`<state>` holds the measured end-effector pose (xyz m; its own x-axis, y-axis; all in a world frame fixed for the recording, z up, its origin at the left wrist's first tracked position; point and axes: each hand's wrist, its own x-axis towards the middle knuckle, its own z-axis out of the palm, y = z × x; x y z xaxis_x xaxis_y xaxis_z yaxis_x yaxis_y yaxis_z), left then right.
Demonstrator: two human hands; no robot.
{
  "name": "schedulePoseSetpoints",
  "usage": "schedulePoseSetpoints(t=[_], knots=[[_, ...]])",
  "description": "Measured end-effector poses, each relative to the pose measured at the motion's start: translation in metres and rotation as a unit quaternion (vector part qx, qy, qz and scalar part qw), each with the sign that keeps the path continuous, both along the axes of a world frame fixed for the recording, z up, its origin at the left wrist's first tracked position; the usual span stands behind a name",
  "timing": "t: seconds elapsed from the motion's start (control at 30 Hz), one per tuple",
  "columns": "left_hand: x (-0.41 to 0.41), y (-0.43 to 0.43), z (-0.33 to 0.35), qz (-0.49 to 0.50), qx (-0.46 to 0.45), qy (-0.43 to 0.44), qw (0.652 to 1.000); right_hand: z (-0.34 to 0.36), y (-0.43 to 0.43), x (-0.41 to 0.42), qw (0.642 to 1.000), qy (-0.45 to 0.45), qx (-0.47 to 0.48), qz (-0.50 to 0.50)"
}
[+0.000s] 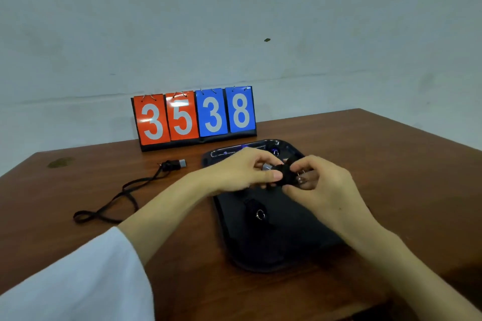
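Above a black tray (pixel 260 250) both hands work on one small item. My left hand (pixel 242 172) pinches a small grey and black piece (pixel 268 166) between thumb and fingers. My right hand (pixel 320 185) pinches the bunched black cord (pixel 285 174) fixed to that piece, with a small metal ring beside its fingers. Another black strap with a metal ring (pixel 257 212) lies in the tray beneath the hands. The far end of the tray holds small items, partly hidden by the hands.
A black lanyard (pixel 117 198) with a grey and black end piece (pixel 180 164) lies on the brown table (pixel 391 164) to the left. A flip scoreboard (pixel 194 116) reading 35 and 38 stands at the back against the wall.
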<state>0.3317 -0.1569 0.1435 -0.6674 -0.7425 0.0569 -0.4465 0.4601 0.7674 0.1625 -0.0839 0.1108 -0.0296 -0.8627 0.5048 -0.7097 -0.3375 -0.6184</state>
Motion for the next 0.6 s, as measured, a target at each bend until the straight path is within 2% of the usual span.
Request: schedulePoseSetpoints(t=[0.17,0.3,0.37,0.5,0.6], knots=[[-0.03,-0.01,-0.006,-0.087,-0.022,-0.102,0.991,-0.019,0.006,-0.016,0.999,0.021,0.014,-0.028],[-0.034,-0.016,-0.019,-0.114,-0.016,-0.15,0.982,-0.026,0.009,-0.02,0.996,0.064,0.05,-0.034],[-0.035,-0.018,-0.025,-0.113,-0.017,-0.161,0.98,-0.027,0.01,-0.018,0.994,0.076,0.072,-0.039],[-0.034,-0.021,-0.025,-0.113,-0.009,-0.143,0.983,-0.032,0.005,-0.013,0.995,0.073,0.004,-0.065],[-0.033,-0.024,-0.023,-0.104,-0.001,-0.166,0.981,-0.03,0.001,-0.01,0.997,0.043,0.027,-0.054]])
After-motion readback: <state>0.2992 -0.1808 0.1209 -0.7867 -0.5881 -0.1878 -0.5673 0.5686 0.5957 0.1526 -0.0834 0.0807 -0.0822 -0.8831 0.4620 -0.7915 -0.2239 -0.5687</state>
